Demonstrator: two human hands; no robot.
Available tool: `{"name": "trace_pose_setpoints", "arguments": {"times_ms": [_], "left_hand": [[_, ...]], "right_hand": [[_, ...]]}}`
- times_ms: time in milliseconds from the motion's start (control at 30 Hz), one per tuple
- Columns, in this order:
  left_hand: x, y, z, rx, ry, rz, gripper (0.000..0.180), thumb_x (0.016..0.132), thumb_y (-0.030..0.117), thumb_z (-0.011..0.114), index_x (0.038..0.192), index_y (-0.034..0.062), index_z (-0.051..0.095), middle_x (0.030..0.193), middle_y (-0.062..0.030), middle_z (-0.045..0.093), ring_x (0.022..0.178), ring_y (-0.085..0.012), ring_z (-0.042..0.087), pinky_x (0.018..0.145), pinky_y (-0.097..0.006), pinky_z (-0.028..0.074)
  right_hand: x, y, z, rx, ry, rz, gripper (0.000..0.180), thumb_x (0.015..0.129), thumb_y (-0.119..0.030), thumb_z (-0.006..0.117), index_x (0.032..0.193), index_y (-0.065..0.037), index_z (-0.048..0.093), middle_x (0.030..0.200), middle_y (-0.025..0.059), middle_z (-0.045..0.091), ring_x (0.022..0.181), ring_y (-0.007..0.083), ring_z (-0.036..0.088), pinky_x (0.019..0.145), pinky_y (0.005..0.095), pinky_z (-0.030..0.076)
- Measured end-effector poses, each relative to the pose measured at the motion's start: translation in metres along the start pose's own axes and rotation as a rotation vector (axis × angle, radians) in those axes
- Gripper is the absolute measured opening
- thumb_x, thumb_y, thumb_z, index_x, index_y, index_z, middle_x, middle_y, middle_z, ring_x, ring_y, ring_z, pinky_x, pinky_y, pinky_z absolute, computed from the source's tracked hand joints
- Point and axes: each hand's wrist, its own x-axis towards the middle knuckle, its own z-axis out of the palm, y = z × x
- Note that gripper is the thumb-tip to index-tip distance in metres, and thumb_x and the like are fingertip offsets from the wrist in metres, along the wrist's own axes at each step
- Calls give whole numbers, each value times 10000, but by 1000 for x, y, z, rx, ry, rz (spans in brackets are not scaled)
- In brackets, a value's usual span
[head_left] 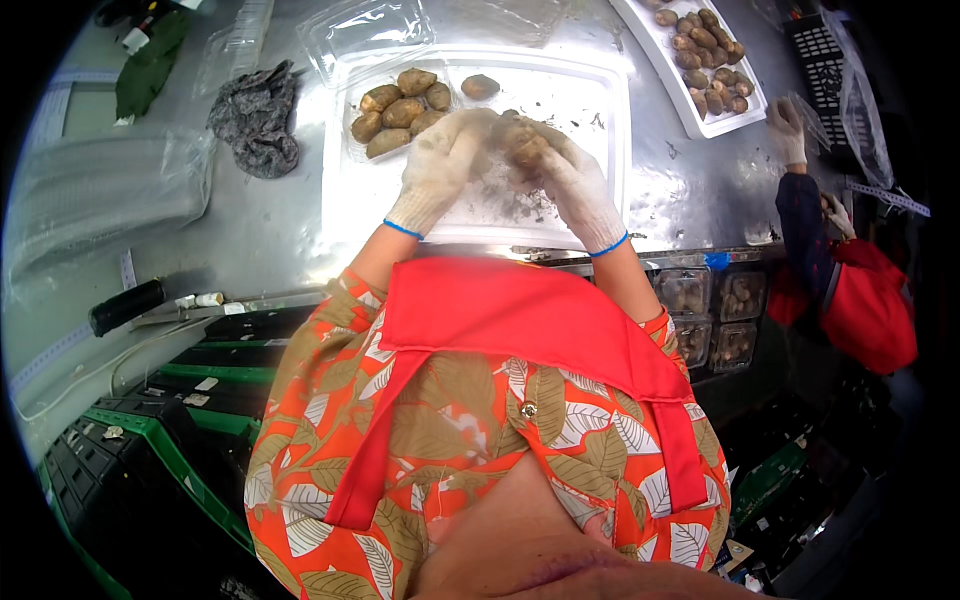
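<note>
Both my hands wear white knit gloves with blue cuff edges and meet over a white foam tray [470,218]. Fingers of my right hand [578,185] are closed round a brown potato [524,147]. Close beside it is my left hand [440,165], its fingers smeared by motion, so I cannot tell whether they grip anything. Several potatoes [404,112] sit in a clear plastic container at the tray's left side, partly behind my left hand. A single potato [480,87] lies right of the container. Dark soil crumbs [500,205] are scattered over the tray.
A crumpled grey cloth [255,118] lies left of the tray, and a clear plastic container [365,35] behind it. Another white tray [680,90] holds many potatoes at back right. A co-worker's gloved hand [787,130] is at far right. Filled clear boxes [735,345] stand below the table edge.
</note>
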Motion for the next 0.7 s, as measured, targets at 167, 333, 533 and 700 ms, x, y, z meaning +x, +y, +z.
{"name": "trace_pose_setpoints", "arguments": {"times_ms": [167, 333, 533, 700], "left_hand": [[0, -4, -5, 75, -124, 113, 421, 945, 90, 604, 1348, -29, 593, 1104, -106, 693, 993, -148, 656, 878, -282, 547], [3, -16, -3, 52, -324, 252, 516, 895, 41, 666, 1395, -30, 558, 1302, -116, 630, 1127, -158, 627, 962, -296, 526], [-6, 12, 4, -13, -217, -33, 480, 898, 57, 697, 1354, -37, 581, 1242, -126, 671, 1119, -168, 641, 972, -301, 527], [-2, -6, 1, -64, -183, 6, 456, 922, 109, 703, 1322, -68, 574, 1205, -146, 679, 1103, -189, 657, 948, -307, 545]], "right_hand": [[4, 18, -15, 143, -58, -37, 528, 1065, -295, 510, 1453, 62, 483, 1347, 139, 621, 1158, 185, 619, 940, 283, 517], [3, 26, -10, 250, -69, -47, 575, 1068, -362, 504, 1479, 38, 455, 1307, 124, 641, 1093, 170, 634, 878, 281, 536], [3, 15, 0, 119, 8, -20, 574, 1031, -302, 573, 1474, 42, 453, 1057, 91, 698, 759, 119, 654, 667, 240, 552], [-1, 0, 10, -33, 109, -12, 529, 993, -177, 590, 1459, 45, 474, 934, 81, 690, 732, 110, 668, 658, 220, 550]]}}
